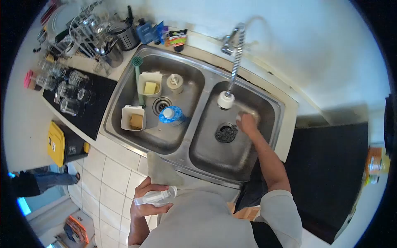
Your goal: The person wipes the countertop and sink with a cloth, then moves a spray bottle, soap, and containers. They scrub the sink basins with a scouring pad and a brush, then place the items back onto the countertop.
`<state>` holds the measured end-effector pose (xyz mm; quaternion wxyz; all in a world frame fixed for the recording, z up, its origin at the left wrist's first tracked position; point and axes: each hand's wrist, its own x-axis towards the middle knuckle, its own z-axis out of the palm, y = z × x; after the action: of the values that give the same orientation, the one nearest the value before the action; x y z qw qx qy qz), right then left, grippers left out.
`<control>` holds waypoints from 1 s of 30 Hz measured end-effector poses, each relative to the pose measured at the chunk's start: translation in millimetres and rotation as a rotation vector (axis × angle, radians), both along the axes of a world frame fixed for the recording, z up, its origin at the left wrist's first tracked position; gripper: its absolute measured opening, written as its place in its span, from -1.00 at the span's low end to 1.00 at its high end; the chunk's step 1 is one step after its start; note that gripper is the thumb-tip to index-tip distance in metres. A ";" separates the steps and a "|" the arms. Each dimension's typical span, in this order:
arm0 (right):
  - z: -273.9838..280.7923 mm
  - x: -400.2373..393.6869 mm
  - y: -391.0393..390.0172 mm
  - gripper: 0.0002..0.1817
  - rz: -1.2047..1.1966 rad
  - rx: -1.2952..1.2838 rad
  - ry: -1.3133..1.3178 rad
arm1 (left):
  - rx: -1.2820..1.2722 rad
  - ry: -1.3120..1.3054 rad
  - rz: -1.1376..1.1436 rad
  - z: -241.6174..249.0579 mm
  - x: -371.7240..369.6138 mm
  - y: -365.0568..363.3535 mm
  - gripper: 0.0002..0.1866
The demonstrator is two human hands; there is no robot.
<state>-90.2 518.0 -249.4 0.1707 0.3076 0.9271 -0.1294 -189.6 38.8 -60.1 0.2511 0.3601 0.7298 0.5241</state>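
Closest in, a clear spray bottle (pixel 155 197) is clasped in the left hand (pixel 144 202), fingers wrapped round it, held low against the grey top just off the counter (pixel 111 165) edge. Just beyond it, a grey cloth (pixel 162 169) is draped over the front rim of the double sink (pixel 188 153). Further on, the right arm is stretched down into the right basin, and the right hand (pixel 248 123) is pressed to the steel floor beside the dark drain strainer (pixel 226 133); something pale is seen under the fingers, but whether the grip is closed on it cannot be told. Directly above that hand, the white spray head (pixel 226 100) of the coiled faucet (pixel 235 58) is hanging over the basin. In the left basin, a blue-capped bottle (pixel 170 115) is lying by the drain, with two white tubs (pixel 133 117) holding sponges, a soap pump (pixel 175 82) and a green brush (pixel 137 78) standing around it. Off to the far left, drinking glasses (pixel 68 89) are lined up on a black mat (pixel 95 111), and a loaded dish rack (pixel 87 31) is set at the back corner.
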 end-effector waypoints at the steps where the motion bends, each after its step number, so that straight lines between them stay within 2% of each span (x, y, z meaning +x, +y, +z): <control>1: -8.8 13.8 -1.4 -0.57 0.004 0.014 -0.051 | -0.003 0.015 -0.025 1.8 2.1 0.6 -0.46; 3: -27.7 45.2 -3.3 -0.54 0.003 0.031 -0.158 | 0.003 0.042 -0.073 7.1 8.4 3.3 -0.45; 6: -32.9 78.2 -12.4 -0.62 -0.074 0.204 0.342 | 0.043 0.093 -0.148 20.7 19.6 11.9 -0.44; 9: 34.0 97.3 -29.8 -0.71 -0.276 0.236 0.790 | 0.081 0.119 -0.185 26.2 28.5 13.8 -0.44; 12: 115.1 150.5 -56.4 -0.71 -0.516 0.114 0.881 | 0.094 0.108 -0.205 22.9 41.3 9.6 -0.45; 13: 126.5 177.0 -64.5 -0.68 -0.572 0.127 0.869 | 0.106 0.114 -0.208 22.5 42.4 11.1 -0.45; 15: 158.3 219.5 -92.2 -0.75 -0.699 0.226 0.857 | 0.074 0.109 -0.248 26.5 43.3 12.3 -0.45; 17: 160.9 259.2 -116.5 -0.75 -0.750 0.235 0.794 | 0.077 0.094 -0.271 27.5 45.6 15.3 -0.45; 18: 160.1 274.5 -129.8 -0.70 -0.751 0.269 0.737 | 0.083 0.093 -0.285 28.7 47.1 16.5 -0.45; 20: 143.1 300.2 -148.9 -0.45 -0.834 0.228 0.450 | 0.096 0.097 -0.304 32.1 47.2 20.9 -0.45; 23: 110.5 303.7 -187.6 -0.24 -0.917 0.403 0.217 | 0.107 0.203 -0.383 35.4 45.8 28.4 -0.46; 26: 83.1 317.2 -198.6 -0.20 -0.940 0.233 0.143 | 0.111 0.158 -0.413 39.6 49.5 34.5 -0.47; 29: 59.6 330.9 -180.3 -0.24 -0.960 -0.093 0.277 | 0.091 0.143 -0.419 43.3 52.4 34.0 -0.48; 30: 66.6 328.1 -177.0 -0.26 -0.995 -0.258 0.498 | 0.081 0.143 -0.418 44.2 51.7 33.0 -0.48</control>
<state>237.9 341.0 -182.8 -0.0982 0.6440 0.6597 -0.3748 -137.8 71.7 -15.8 0.2871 0.5496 0.6336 0.4626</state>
